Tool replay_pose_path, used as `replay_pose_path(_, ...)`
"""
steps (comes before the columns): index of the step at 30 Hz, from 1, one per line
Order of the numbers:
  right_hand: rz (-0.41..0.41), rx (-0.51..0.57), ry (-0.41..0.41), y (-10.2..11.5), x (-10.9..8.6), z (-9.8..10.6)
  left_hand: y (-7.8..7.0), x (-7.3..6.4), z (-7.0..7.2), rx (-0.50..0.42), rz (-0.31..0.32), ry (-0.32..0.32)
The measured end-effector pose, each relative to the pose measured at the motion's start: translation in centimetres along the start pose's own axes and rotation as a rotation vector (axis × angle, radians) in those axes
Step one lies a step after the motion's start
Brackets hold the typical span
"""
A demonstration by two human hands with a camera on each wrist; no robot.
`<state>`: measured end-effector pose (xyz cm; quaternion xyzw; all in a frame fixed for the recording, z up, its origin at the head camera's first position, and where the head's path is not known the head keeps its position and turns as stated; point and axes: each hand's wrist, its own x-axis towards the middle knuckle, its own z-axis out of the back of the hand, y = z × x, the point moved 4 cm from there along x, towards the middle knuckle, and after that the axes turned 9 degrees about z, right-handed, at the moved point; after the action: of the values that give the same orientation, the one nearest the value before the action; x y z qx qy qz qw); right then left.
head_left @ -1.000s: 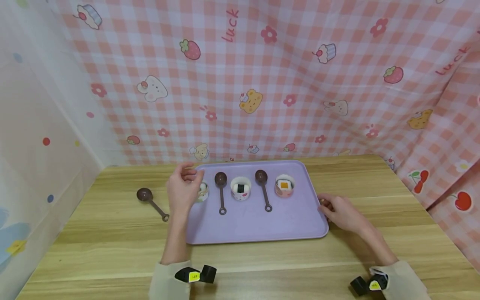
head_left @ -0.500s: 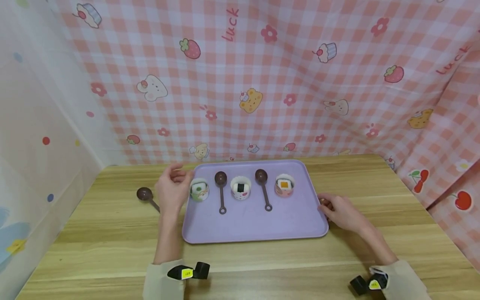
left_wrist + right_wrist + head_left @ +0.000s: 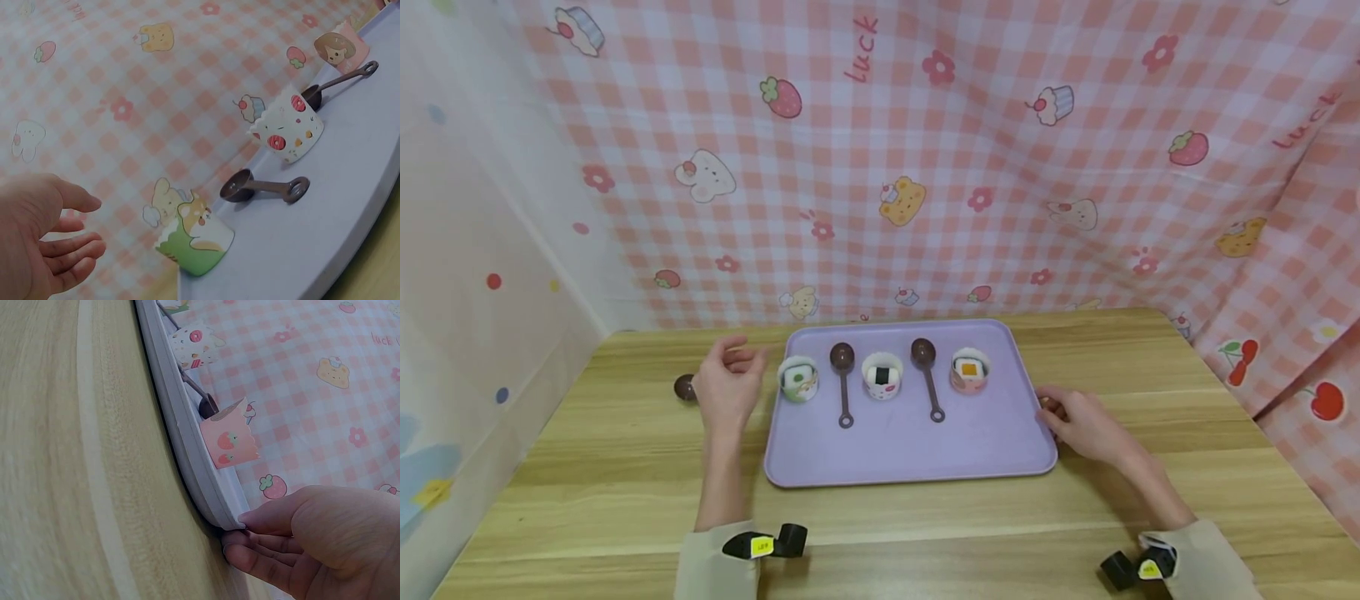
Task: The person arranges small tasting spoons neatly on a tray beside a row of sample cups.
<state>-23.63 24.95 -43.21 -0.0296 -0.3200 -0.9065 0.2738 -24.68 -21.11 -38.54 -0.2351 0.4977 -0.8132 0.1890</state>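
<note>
A lilac tray (image 3: 910, 454) lies on the table. My right hand (image 3: 1082, 423) pinches its right rim, thumb on top and fingers beneath, as the right wrist view shows. Left of the tray, my left hand (image 3: 730, 387) holds nothing, its fingers loosely bent. Behind that hand a brown scoop (image 3: 685, 387) is partly hidden. On the tray stand a green paper cup (image 3: 799, 382) at the left, a white patterned paper cup (image 3: 882, 379) in the middle and a pink paper cup (image 3: 970, 375) at the right. Between them lie two more scoops, a left one (image 3: 842, 358) and a right one (image 3: 923, 354).
The cups hold small sushi-like pieces, one with a black strip (image 3: 882, 376) and another with an orange square (image 3: 970, 369). A pink checked cloth (image 3: 865, 167) hangs behind the wooden table (image 3: 925, 533). A pale dotted curtain (image 3: 475, 350) borders the left side.
My left hand has moved left, away from the green cup and the tray, and now covers most of the loose scoop. The right hand stays at the tray's rim.
</note>
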Motion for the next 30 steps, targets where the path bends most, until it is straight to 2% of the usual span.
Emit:
replay_pose_path(9, -0.025, 0.000, 0.017, -0.1, 0.0, 0.0, 1.1, 0.3, 0.8, 0.011, 0.049, 0.003)
replay_pose_path(17, -0.014, 0.001, 0.010, -0.2, 0.0, 0.1, 2.0, 0.7, 1.4, -0.002, 0.077, -0.010)
replay_pose_path(23, -0.018, 0.001, 0.011, -0.2, 0.0, 0.0, 2.6, 0.9, 2.1, -0.039, 0.089, -0.028)
replay_pose_path(30, -0.036, -0.010, 0.014, -0.2, 0.0, 0.0, 3.6, 1.0, 2.7, -0.007, 0.091, -0.017)
